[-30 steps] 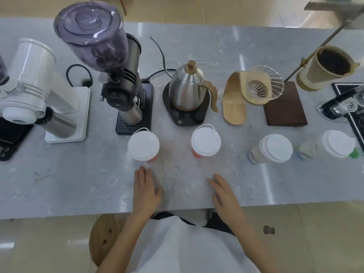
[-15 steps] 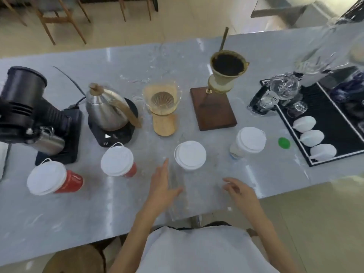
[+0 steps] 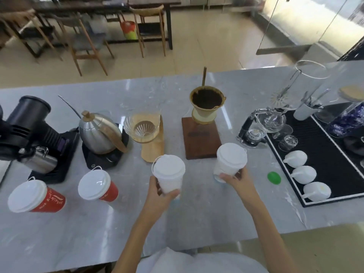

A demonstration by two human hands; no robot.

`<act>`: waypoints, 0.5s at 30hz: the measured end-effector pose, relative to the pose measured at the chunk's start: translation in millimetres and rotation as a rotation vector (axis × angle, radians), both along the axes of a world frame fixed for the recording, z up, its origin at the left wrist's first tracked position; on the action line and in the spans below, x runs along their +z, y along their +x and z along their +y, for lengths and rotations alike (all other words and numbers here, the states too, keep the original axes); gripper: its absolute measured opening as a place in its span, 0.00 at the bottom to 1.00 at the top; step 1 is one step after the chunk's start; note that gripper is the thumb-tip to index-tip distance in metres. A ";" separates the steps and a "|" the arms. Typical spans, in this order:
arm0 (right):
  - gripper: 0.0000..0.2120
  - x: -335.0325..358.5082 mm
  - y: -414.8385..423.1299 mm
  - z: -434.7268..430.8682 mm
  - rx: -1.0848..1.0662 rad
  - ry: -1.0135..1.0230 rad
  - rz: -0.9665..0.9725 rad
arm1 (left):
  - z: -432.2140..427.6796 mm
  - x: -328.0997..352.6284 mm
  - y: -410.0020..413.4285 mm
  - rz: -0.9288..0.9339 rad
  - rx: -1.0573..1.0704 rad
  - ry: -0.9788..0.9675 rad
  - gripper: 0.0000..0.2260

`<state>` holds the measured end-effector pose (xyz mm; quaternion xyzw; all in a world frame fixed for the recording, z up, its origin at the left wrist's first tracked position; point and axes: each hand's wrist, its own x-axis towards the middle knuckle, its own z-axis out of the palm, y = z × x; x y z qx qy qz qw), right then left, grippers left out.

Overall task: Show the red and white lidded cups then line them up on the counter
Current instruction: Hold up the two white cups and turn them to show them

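Two red cups with white lids stand on the grey counter point(image 3: 197, 219): the far-left red cup point(image 3: 37, 197) and a second red cup point(image 3: 98, 187) to its right. My left hand point(image 3: 159, 196) grips a white lidded cup point(image 3: 169, 175) around its lower body, raised a little off the counter. My right hand point(image 3: 234, 179) holds another white lidded cup point(image 3: 230, 161) from below, also lifted. Both white cups are upright, lids toward the camera.
Behind the cups stand a black grinder point(image 3: 29, 133), a steel kettle point(image 3: 98, 133) on its base, a glass dripper point(image 3: 144, 127) on a wooden stand, and a filter with coffee grounds point(image 3: 206, 105) over a brown block. A green lid point(image 3: 274, 177) and a black tray point(image 3: 323, 154) with white cups lie right.
The view swung right and up. Both hands left the counter, closed on the two white cups and lifted them; the red cups stayed in place.
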<state>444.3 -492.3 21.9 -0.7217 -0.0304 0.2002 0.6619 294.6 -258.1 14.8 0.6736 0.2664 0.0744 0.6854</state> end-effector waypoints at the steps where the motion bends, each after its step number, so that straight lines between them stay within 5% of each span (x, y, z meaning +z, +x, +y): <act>1: 0.30 16.3 6.5 1.5 0.027 0.061 -0.015 | 3.4 13.6 4.3 -0.047 -0.004 -0.011 0.33; 9: 0.24 208.0 72.2 50.8 0.266 0.645 -0.202 | 45.8 189.3 91.5 -0.553 -0.039 -0.107 0.34; 15: 0.30 274.2 92.2 77.1 0.154 0.662 -0.164 | 41.0 281.8 135.5 -0.780 -0.071 -0.293 0.35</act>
